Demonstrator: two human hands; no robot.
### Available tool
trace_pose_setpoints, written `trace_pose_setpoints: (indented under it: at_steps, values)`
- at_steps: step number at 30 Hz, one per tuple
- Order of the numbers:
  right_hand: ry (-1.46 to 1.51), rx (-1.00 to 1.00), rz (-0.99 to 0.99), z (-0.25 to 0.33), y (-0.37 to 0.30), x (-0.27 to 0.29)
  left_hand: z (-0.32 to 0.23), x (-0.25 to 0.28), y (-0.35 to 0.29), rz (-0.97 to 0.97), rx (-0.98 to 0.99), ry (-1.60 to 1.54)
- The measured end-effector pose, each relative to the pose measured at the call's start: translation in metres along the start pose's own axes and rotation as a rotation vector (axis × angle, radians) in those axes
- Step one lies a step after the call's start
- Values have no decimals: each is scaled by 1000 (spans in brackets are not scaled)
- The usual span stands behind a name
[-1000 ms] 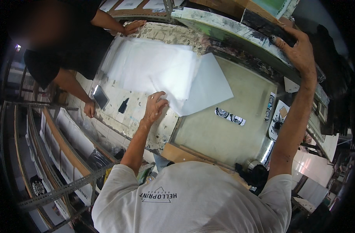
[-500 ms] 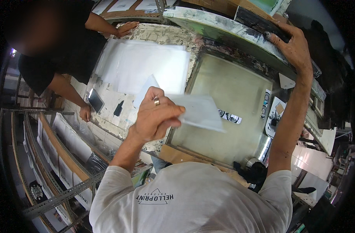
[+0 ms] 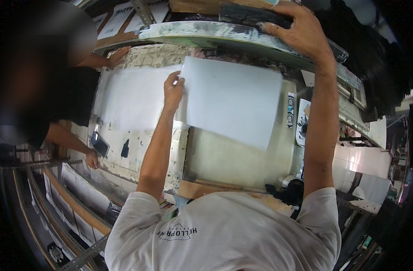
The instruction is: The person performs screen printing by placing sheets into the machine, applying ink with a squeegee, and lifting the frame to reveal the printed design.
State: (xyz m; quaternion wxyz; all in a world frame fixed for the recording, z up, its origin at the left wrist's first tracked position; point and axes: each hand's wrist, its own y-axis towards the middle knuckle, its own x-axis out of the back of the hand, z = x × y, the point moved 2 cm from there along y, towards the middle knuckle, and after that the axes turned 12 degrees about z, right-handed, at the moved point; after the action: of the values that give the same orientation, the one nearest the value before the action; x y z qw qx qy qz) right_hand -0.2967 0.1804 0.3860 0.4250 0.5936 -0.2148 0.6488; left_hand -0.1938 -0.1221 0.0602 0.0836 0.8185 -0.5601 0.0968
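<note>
Left hand [image 3: 173, 88] pinching white paper sheet [image 3: 233, 106] by its edge over the worktop [image 3: 224, 158], right hand [image 3: 301, 31] gripping raised screen-printing frame [image 3: 242, 34]

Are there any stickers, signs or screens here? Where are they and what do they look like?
Phone: on the paint-stained table by the other person's hand, dark rectangle, screen off.
Sticker strip: right of the white sheet that the left hand holds, narrow, white with black marks.
Printed sheet: just right of the strip, white with a black design.
Papers: top left shelf, white, print too small to tell.
</note>
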Motion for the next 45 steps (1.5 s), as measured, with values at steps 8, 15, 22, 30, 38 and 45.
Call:
trace_pose_setpoints:
  at_steps: [8,15,22,30,38,45]
  values:
    - [71,98,9,-20,2,-3,49,-60,8,-6,39,-3]
    - [81,91,5,-19,2,-3,42,-46,6,-2,87,192]
    - [120,70,52,-15,5,0,22,-77,11,274,131,-272]
    - [124,105,85,-14,6,3,40,-86,17,117,239,-174]
    - [176,187,36,-18,6,1,33,-123,22,212,81,-279]
    - [170,123,86,-14,6,4,32,-128,22,276,18,-58]
